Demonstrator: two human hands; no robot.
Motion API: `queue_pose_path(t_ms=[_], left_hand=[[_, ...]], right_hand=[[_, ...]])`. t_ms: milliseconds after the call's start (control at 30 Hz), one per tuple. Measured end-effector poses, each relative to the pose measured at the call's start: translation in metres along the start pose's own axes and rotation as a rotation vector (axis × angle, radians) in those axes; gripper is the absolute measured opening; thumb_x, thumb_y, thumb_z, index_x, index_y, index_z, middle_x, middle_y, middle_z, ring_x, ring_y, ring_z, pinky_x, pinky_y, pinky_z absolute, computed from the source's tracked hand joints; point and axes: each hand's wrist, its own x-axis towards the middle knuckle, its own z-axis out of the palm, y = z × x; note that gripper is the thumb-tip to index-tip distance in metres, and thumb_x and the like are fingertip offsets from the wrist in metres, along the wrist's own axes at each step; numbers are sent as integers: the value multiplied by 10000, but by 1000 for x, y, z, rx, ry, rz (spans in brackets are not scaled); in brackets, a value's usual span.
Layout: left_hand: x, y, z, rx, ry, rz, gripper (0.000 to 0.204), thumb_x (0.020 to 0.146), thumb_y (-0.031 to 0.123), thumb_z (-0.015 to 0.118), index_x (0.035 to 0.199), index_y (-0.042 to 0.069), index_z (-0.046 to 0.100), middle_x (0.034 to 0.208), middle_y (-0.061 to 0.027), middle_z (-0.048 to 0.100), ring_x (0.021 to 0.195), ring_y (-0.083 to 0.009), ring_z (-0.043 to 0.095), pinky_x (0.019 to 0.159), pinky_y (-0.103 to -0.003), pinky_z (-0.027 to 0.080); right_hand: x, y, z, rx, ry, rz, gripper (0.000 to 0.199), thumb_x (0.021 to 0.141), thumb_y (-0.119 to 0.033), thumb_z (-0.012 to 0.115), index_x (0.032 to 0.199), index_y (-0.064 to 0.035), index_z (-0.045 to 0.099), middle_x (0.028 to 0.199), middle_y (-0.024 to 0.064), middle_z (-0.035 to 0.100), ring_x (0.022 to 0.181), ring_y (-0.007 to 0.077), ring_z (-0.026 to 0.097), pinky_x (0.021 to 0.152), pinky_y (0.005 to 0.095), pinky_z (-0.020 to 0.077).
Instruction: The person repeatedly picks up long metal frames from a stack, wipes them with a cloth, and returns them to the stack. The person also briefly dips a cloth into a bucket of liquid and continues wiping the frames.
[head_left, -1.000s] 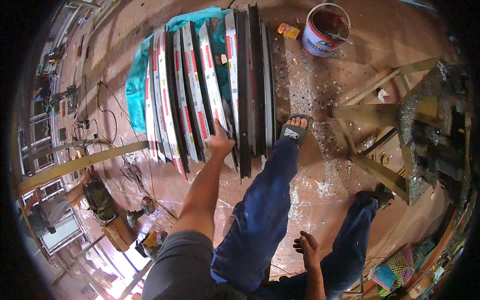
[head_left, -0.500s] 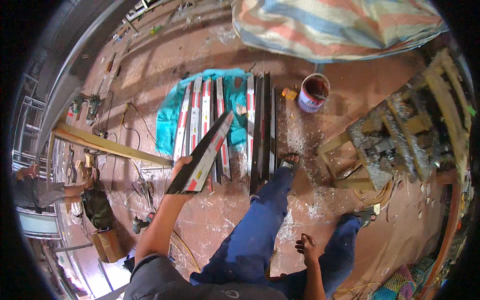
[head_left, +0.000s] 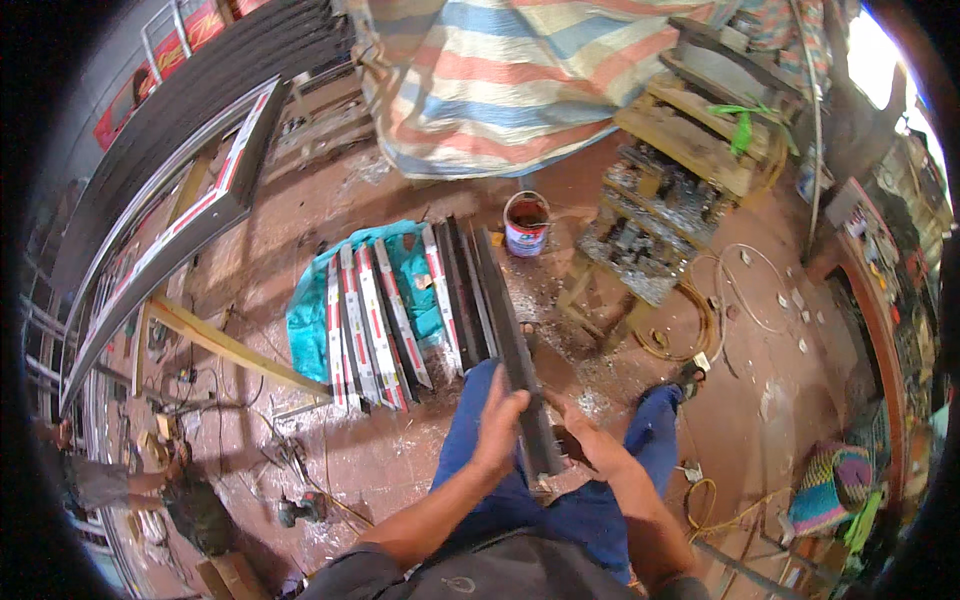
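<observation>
While two hands [head_left: 545, 432] grip one dark bar [head_left: 515, 340], perhaps seven lie below.

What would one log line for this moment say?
left hand: grips dark metal bar | right hand: supports same bar | floor: striped bars on teal sheet

Person is wearing blue trousers [head_left: 480, 470], both legs showing just below the dark metal profile bar [head_left: 515, 350]. A dark grey top [head_left: 500, 570] is covering the torso nearer the camera than the bar, with a small pale logo mark on it. Forearms are showing bare, no sleeves reaching them. Left hand [head_left: 497, 425] and right hand [head_left: 590, 440], either side of the bar, are wearing no gloves. A dark sandal [head_left: 690, 375] is showing on the foot right of the bar.
</observation>
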Motion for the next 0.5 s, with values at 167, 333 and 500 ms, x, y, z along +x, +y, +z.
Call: queue_pose_path(t_ms=[167, 333, 500], left_hand=[[-30, -54, 46, -17, -71, -77, 948, 987, 312, 695, 1706, 124, 107, 1469, -157, 545, 1251, -271, 595, 1025, -452, 496], [28, -50, 61, -34, -95, -274, 562, 1016, 288, 641, 1530, 222, 422, 1169, -42, 630, 995, -234, 673, 777, -458, 600], [74, -54, 101, 20, -181, -104, 891, 948, 203, 699, 1666, 236, 173, 1233, -84, 591, 990, -236, 675, 709, -424, 635]], right_hand=[[-60, -21, -7, -276, 21, -79, 1009, 1003, -350, 728, 1713, -76, 66, 1682, 110, 306, 1512, 196, 325, 1228, 336, 286], [-204, -9, -18, -204, 110, 104, 1025, 975, -300, 753, 1712, -82, 74, 1709, 111, 302, 1511, 216, 350, 1254, 359, 230], [-332, 42, -5, -73, 207, 118, 1013, 937, -283, 787, 1700, -63, 159, 1493, 136, 568, 1297, 236, 570, 1132, 363, 414]])
